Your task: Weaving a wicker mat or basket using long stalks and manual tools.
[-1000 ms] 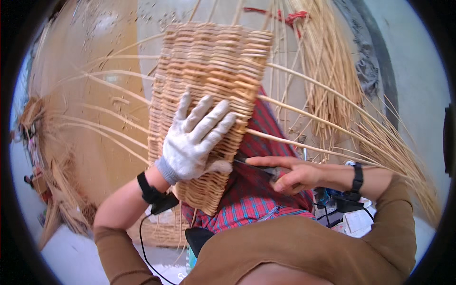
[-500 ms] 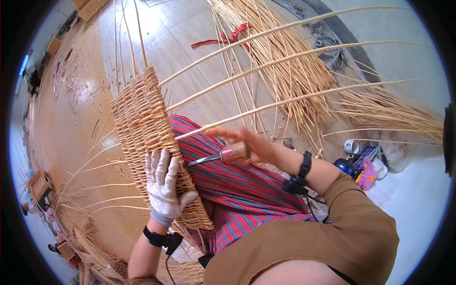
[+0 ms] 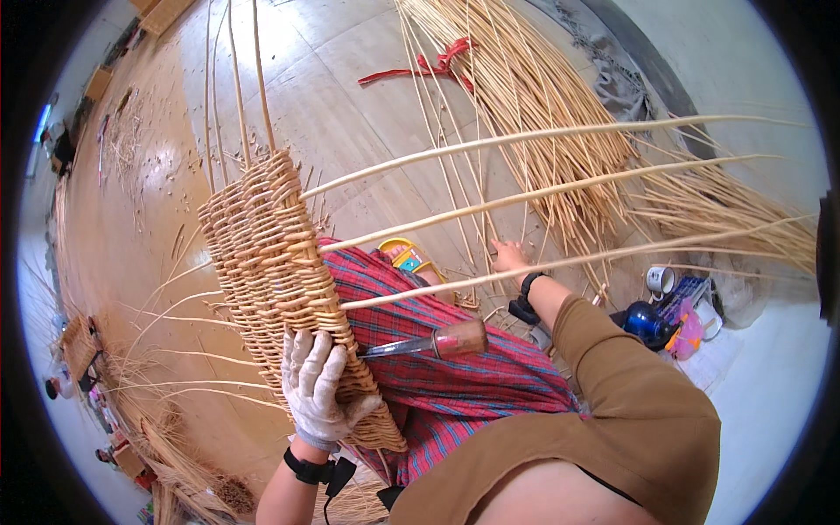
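Note:
A woven wicker panel [image 3: 271, 254] leans across my lap, with pale rods sticking out of its edges on several sides. My left hand [image 3: 317, 381], in a whitish glove, lies flat on its lower part, fingers stretched and thumb spread. Beside that hand, a bodkin with a wooden handle [image 3: 461, 337] is stuck into the panel's right edge, its metal shaft partly hidden in the weave. My bare right hand [image 3: 509, 257] reaches down to the floor at the loose ends of thin rods, away from the bodkin. Its fingers look apart, with nothing visible in them.
A large bundle of rods [image 3: 542, 114] with a red tie [image 3: 451, 57] lies at the far right. More rods [image 3: 717, 206] lie beyond. A white mug [image 3: 660, 280] and a blue round object [image 3: 646, 324] stand at right. A yellow sandal [image 3: 409, 258] shows past my checked cloth.
My right hand has left the bodkin's handle area and gone farther out to the floor. The panel and its long rods have shifted down in view, with my left hand still on it.

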Demonstrator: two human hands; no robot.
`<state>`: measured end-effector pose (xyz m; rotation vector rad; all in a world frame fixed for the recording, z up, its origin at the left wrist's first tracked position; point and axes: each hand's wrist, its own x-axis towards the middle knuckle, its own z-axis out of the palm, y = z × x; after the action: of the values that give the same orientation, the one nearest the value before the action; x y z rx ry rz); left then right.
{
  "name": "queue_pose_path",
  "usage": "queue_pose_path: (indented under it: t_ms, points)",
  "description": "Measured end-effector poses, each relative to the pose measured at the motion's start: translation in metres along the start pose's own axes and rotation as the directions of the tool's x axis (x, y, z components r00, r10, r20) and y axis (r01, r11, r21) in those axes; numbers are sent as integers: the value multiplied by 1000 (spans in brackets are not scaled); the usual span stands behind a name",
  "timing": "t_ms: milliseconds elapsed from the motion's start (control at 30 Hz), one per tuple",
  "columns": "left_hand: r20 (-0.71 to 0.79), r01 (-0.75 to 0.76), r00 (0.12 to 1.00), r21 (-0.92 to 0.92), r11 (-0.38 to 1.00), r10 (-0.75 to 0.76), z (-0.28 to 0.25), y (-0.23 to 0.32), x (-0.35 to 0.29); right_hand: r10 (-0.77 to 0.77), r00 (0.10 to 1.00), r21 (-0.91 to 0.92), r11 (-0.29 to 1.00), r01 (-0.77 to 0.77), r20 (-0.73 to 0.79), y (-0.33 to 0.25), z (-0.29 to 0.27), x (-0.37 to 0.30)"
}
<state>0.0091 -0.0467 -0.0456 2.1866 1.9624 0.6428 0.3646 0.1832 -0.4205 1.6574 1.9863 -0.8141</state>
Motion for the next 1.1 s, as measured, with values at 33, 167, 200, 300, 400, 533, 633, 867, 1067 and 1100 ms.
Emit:
queue_pose_path:
  t_ms: [33,167,200,300,400,533,633,867,1067,1100]
  points:
    - [-4,-2,1000,-7,1000,2,0,0,0,41,997,5,999,-41,-58,-4,-1,-1]
    - [-12,26,1000,-32,999,-26,2,-4,-3,21,984,141,990,5,-179,-10,-16,6]
    - [-14,28,1000,-30,999,-28,3,-5,-5,-24,944,209,973,98,-329,-14,-20,6]
    - [-16,31,999,-32,999,-31,2,-5,-4,2,960,575,801,166,-279,-26,-49,7]
    - [-37,20,999,-34,999,-21,-5,2,5,21,992,800,593,90,-126,-40,-85,-10]
    - [-16,-7,1000,-63,998,6,-9,12,17,-446,868,888,460,13,218,-36,-139,-54]
    - [53,16,999,-115,993,-9,-7,9,9,-578,781,946,322,-49,237,-21,-174,-104]
    - [-172,-110,982,-161,981,81,10,3,-3,-581,812,994,36,101,-62,-27,-221,-186]
    - [-269,-140,959,-182,973,88,10,8,-2,-459,761,865,-36,500,-459,-73,-222,-236]
    - [-293,-153,952,-189,970,93,12,8,-3,-424,734,819,-32,573,-531,-79,-222,-245]
